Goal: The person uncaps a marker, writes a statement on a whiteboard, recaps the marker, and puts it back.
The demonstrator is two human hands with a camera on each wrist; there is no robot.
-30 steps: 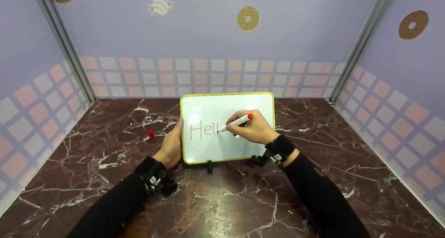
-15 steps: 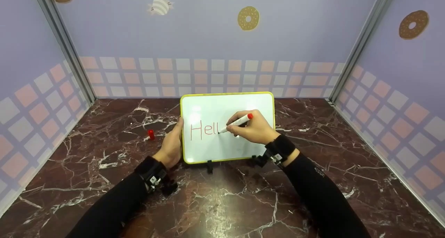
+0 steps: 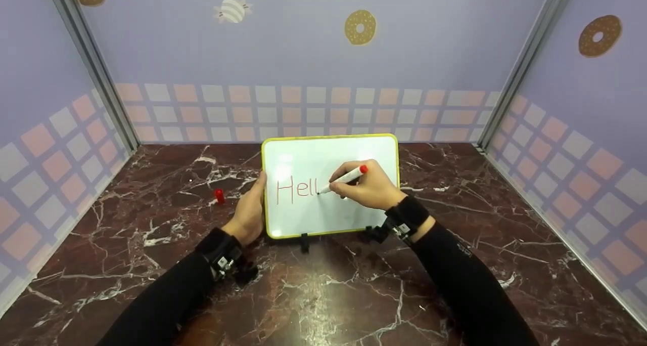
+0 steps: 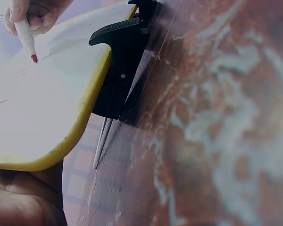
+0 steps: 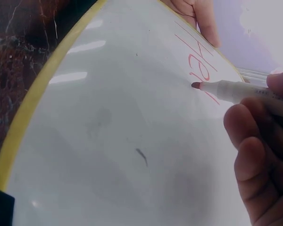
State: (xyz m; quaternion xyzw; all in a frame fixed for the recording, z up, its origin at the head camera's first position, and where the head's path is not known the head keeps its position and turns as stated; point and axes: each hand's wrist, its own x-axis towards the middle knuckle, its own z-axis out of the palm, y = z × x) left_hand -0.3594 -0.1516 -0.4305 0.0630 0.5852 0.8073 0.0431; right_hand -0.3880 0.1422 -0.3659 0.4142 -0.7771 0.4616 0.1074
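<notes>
A small whiteboard [image 3: 328,217] with a yellow rim leans back on black stand feet [image 3: 304,242]. Red handwriting [image 3: 297,188] on it reads "Hell". My right hand [image 3: 371,186] pinches a white marker [image 3: 349,176] with a red end. In the right wrist view the marker's red tip [image 5: 196,85] is at the lower end of the last stroke; whether it touches the board I cannot tell. At the board's left edge, my left hand [image 3: 248,212] grips the frame, thumb along the side and the other fingers mostly hidden behind.
A red marker cap [image 3: 219,196] stands on the dark red marbled table [image 3: 167,265], left of my left hand. Walls with a tile pattern [image 3: 291,114] enclose the back and both sides. Black straps with small cameras [image 3: 227,260] sit on both wrists.
The marker tip has shifted very slightly down and right along the last letter, then stayed nearly still. My left hand and the whiteboard have not visibly moved.
</notes>
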